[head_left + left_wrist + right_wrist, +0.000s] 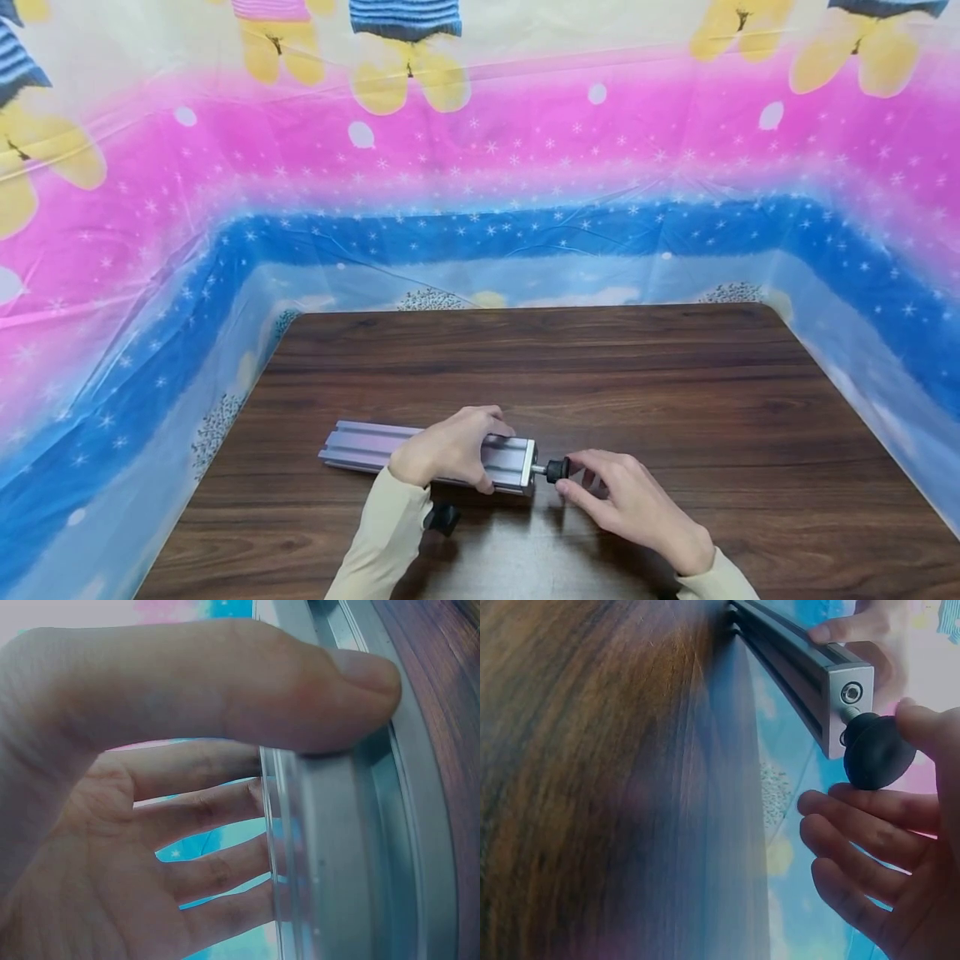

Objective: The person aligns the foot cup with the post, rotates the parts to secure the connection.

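Note:
On the table, a silver aluminium extrusion [360, 442] with grooves along its length lies left to right. My left hand [453, 446] grips it across its width near its right end, thumb [352, 697] on the near side and fingers on the far side. From the metal end plate [528, 464] juts a levelling foot [557, 471], a round black pad on a steel stud. My right hand [630, 500] pinches the black pad [881, 754] between thumb and index finger. The other right fingers [855, 840] extend loosely below it. A socket screw [851, 692] sits in the end plate beside the stud.
The dark wood-grain table [525, 358] has rounded far corners. A printed pink and blue cloth [510, 150] hangs around its back and sides. Beside the left wrist is a small black object [442, 518].

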`<state>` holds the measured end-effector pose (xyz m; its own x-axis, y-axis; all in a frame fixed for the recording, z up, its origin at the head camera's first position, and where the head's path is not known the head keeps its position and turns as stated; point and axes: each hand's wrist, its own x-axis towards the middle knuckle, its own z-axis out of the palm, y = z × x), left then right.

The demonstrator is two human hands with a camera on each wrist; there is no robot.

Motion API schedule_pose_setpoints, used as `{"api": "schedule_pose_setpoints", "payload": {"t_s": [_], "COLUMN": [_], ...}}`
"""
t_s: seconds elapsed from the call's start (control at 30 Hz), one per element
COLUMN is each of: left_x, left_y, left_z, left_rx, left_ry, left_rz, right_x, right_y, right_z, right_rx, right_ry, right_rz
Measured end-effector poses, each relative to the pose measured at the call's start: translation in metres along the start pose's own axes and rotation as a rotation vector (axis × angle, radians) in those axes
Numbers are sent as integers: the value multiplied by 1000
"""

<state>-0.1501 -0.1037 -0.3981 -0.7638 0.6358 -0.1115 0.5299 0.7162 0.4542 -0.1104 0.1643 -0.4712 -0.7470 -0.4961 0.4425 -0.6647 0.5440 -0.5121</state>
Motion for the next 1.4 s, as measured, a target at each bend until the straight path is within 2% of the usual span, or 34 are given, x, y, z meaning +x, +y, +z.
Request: {"api": "schedule_pose_setpoints", "payload": {"t_s": [0.17, 0.33, 0.4, 0.5, 0.63, 0.8, 0.93, 1.13, 1.23, 1.4], "left_x": [-1, -2, -2, -2, -3, -3, -3, -3, -2, -2], "left_y": [1, 1, 0, -1, -1, 0, 0, -2, -2, -2], "left_z": [0, 1, 1, 2, 1, 2, 3, 5, 4, 4], "left_rx": [-6, -16, -14, -11, -3, -15, -21, -7, -1, 5], "left_ry": [12, 9, 8, 12, 20, -3, -2, 6, 13, 23], "left_rz": [29, -1, -17, 5, 29, -19, -38, -20, 2, 33], "right_x": [1, 0, 0, -2, -4, -5, -5, -3, -4, -4], "right_y": [0, 0, -1, -1, 0, 1, 1, 1, 0, -1], "right_z": [1, 0, 0, -3, -4, -1, 1, 1, 0, 2], "right_rx": [-71, -111, -120, -92, -28, -5, 5, -5, -15, -15], "right_ry": [-6, -25, -31, -38, -14, 16, 34, 66, 63, 11], "right_rz": [31, 75, 90, 102, 23, -121, -164, -208, -190, -82]}}
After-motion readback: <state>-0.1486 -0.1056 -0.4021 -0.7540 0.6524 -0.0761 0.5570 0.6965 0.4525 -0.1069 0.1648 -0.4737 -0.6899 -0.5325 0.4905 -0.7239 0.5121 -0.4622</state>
